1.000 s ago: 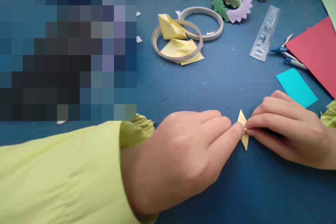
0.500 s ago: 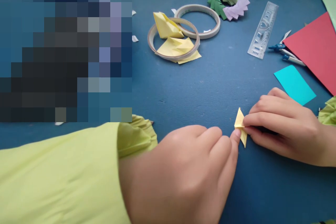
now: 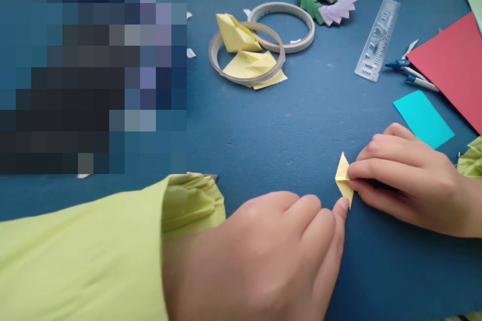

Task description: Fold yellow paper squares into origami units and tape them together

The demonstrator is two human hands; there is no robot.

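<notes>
A small folded yellow paper (image 3: pixel 342 173), pointed at both ends with a crease across its middle, lies on the blue tabletop between my hands. My right hand (image 3: pixel 410 180) is closed, and its fingertips pinch the paper's right side. With its fingers curled, my left hand (image 3: pixel 271 251) has its thumb at the paper's lower tip. The underside of the left fingers is hidden from me. A turquoise paper piece (image 3: pixel 424 119) lies just beyond the right hand.
Two tape rolls (image 3: pixel 280 50) overlap around folded yellow papers (image 3: pixel 235 35). Behind them sits a purple and green paper ring (image 3: pixel 341 5). A clear ruler (image 3: pixel 377 40), a compass (image 3: pixel 404 66) and red paper (image 3: pixel 450 65) lie right. The upper left is pixelated.
My left thumb has slid down from the paper's middle crease to its lower tip. The right hand keeps its pinch, and the view has shifted slightly.
</notes>
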